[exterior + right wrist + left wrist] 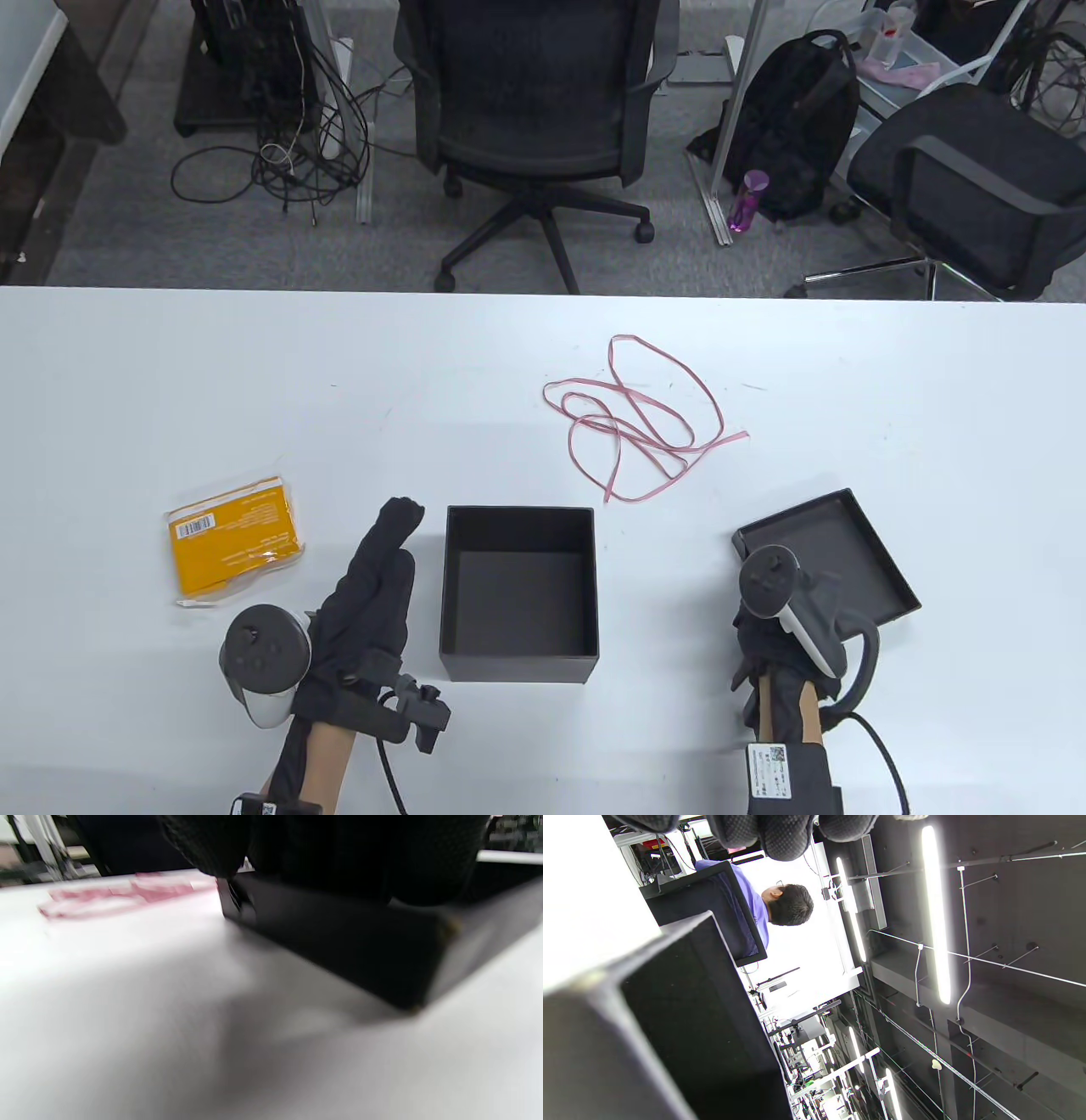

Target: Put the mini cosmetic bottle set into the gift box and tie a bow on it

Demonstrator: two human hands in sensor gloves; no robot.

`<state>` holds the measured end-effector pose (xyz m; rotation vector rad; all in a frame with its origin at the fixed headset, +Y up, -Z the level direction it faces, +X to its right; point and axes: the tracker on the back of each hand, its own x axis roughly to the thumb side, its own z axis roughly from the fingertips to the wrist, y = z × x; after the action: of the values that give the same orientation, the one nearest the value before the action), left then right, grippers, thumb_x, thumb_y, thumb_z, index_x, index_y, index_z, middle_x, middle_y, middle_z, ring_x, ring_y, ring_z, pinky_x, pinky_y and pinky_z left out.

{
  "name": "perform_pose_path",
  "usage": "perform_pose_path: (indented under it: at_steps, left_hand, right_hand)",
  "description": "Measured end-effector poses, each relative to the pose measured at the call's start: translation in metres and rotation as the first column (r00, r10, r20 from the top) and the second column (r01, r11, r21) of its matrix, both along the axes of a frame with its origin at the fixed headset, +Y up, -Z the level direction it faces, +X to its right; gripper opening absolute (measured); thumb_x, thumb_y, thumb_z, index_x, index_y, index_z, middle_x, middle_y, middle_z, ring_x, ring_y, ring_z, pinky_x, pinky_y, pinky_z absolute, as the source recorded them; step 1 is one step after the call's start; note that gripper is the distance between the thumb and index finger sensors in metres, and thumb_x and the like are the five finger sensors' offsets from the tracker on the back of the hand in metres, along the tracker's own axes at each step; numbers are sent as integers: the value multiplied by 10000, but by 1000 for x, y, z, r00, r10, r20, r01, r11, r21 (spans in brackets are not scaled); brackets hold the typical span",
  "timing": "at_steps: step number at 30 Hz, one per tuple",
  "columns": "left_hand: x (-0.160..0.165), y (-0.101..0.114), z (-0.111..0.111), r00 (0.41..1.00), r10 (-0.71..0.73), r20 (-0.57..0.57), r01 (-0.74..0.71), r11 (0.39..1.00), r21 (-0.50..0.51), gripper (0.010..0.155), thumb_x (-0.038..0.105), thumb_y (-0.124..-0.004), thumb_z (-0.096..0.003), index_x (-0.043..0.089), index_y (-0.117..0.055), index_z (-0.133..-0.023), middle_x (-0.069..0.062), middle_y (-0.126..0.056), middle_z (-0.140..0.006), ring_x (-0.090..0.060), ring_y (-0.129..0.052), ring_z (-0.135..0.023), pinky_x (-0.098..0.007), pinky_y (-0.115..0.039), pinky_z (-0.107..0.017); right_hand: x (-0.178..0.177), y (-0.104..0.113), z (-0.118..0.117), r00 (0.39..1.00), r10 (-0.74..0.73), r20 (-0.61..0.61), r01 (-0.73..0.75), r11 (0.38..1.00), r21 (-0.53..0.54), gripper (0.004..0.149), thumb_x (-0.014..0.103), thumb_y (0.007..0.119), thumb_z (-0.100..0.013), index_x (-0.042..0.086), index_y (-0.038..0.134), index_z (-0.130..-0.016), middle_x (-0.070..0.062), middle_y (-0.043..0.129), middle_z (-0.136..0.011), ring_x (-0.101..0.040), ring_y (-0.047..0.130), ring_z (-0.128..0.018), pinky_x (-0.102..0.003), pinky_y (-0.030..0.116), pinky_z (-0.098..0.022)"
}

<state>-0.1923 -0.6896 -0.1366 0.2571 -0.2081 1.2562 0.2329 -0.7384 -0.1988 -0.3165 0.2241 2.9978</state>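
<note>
Ribbon [645, 416] lies behind box [517, 654]; left hand [365, 611] relaxed, right hand [780, 645] unclear

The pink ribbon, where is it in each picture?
Table view: the pink ribbon lies in loose loops right of the middle, beyond the open black box and the box lid.
Left wrist view: not in it.
Right wrist view: a blurred pink streak at upper left, on the white table.
Shared landmark: the box lid, dark beside the ribbon in table and right wrist views.
</note>
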Motion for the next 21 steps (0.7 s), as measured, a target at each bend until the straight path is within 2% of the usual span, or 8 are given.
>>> perform_pose_path:
  at_steps: [3,6,10,13,15,17,18,21]
  left_hand:
    - [-4,1,0,999,-41,-20,41,999,7,616,485,-503,-629,210,-452,-1179,-194,-571,-1169,-535,-591,-1073,-738,-595,-691]
    - [-10,2,-2,992,-121,-44,121,993,8,630,494,-519,-626,210,-439,-1184,-192,-571,-1171,-534,-590,-1076,-739,-594,-693]
    - [-31,5,-5,925,-349,-153,346,937,-46,662,485,-587,-619,209,-405,-1192,-205,-523,-1191,-544,-555,-1092,-746,-588,-696]
    - [-52,1,-9,809,-544,-223,512,838,-186,686,451,-642,-611,206,-382,-1197,-219,-471,-1207,-553,-504,-1106,-750,-574,-707]
    - [-66,-6,-15,693,-684,-229,612,725,-316,706,423,-670,-606,205,-356,-1200,-228,-428,-1218,-559,-464,-1115,-749,-562,-718]
    - [-81,-17,-27,578,-799,-168,676,584,-450,736,383,-700,-596,190,-324,-1198,-229,-387,-1221,-559,-427,-1122,-748,-552,-728]
    - [-86,-22,-32,547,-827,-128,691,533,-489,748,365,-711,-591,185,-310,-1196,-237,-370,-1219,-563,-415,-1121,-750,-546,-729]
    - [-99,-48,-50,337,-930,147,762,178,-623,804,320,-728,-580,162,-218,-1181,-254,-280,-1210,-597,-357,-1110,-759,-514,-740]
  right_hand:
    - [-11,17,7,998,22,-67,-7,977,214,638,308,675,-601,-20,479,-1112,-320,615,-1052,-582,679,-872,-696,668,-572]
    - [-19,26,13,981,48,-190,47,886,461,690,370,690,-579,2,453,-1113,-296,590,-1070,-574,629,-919,-721,638,-590]
    - [-27,33,17,966,64,-252,72,864,499,742,418,699,-567,22,411,-1123,-277,548,-1098,-577,550,-968,-751,589,-613]
    - [-32,31,16,958,81,-274,68,867,494,737,416,703,-564,26,420,-1122,-273,555,-1097,-573,549,-972,-755,585,-615]
    - [-36,29,15,953,92,-288,61,875,481,736,411,706,-563,26,421,-1121,-270,558,-1096,-572,550,-972,-754,586,-615]
    - [-40,27,15,948,106,-299,49,884,466,732,402,709,-562,28,421,-1122,-272,557,-1097,-574,548,-973,-756,584,-616]
    - [-41,27,15,947,109,-301,45,885,464,730,398,710,-563,28,421,-1122,-270,558,-1097,-574,547,-973,-755,584,-616]
    - [-43,25,14,945,112,-308,41,893,449,728,384,716,-563,24,421,-1122,-274,557,-1096,-578,542,-971,-757,582,-615]
